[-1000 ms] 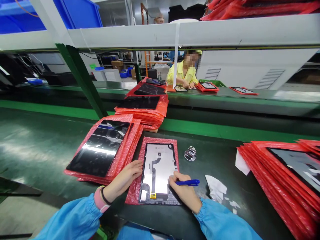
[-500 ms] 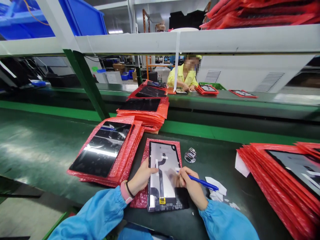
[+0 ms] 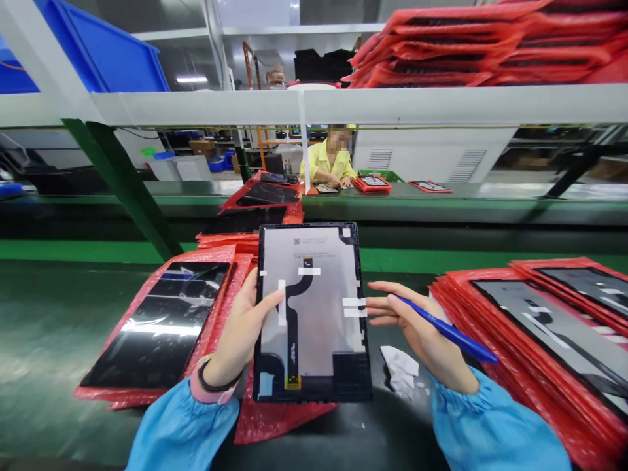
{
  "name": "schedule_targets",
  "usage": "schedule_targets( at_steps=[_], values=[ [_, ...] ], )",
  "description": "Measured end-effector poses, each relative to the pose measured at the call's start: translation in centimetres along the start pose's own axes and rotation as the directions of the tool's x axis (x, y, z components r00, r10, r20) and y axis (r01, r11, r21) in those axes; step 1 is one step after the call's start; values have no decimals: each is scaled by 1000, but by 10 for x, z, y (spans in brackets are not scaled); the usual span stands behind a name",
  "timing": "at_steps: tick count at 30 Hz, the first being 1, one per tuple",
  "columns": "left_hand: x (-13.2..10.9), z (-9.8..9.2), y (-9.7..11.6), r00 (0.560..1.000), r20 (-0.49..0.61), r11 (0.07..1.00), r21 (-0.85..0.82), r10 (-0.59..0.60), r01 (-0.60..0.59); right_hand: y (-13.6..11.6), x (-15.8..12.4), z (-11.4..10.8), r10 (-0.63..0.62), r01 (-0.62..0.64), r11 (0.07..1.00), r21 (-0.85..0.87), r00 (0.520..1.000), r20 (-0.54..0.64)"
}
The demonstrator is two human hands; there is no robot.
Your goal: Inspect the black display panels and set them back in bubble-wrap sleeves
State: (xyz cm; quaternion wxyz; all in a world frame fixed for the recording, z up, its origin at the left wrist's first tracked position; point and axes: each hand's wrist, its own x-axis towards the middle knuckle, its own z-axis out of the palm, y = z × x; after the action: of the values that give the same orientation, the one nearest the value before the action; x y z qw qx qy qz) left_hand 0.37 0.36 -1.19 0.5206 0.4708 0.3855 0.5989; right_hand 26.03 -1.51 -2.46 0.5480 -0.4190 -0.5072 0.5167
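Observation:
My left hand is closed on the left edge of a tablet screen panel, thumb flat on its silver-grey back. The panel is tilted up, its back towards me, with a black flex cable and several white tape strips on it. My right hand is at the panel's right edge, fingers stretched towards the strips there; I cannot tell whether they touch. A blue pen is held in that hand, slanting down to the right. Under the panel lies a red bubble-wrap bag, partly hidden.
Black screens on red bags lie to the left, with another stack behind. At right is a pile of panels in red bags. Crumpled white paper lies near my right hand. A shelf beam crosses above; a person in yellow sits opposite.
The panel has been lifted and tilted up off its red bag by my left hand. My right hand has shifted to its right edge, fingers now extended, pen still held. The view has turned right.

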Motion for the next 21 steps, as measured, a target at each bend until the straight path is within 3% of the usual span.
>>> schedule_targets(
  at_steps=[4,12,21],
  values=[
    [6,8,14,999,-17,998,-24,51,-51,-17,2,13,-24,28,997,-73,999,48],
    [11,13,26,988,-59,989,-21,145,-147,-32,11,31,-180,157,962,-222,980,-86],
    [28,8,24,988,-71,989,-48,134,-137,-29,25,31,-186,178,972,-152,982,-43]
  ],
)
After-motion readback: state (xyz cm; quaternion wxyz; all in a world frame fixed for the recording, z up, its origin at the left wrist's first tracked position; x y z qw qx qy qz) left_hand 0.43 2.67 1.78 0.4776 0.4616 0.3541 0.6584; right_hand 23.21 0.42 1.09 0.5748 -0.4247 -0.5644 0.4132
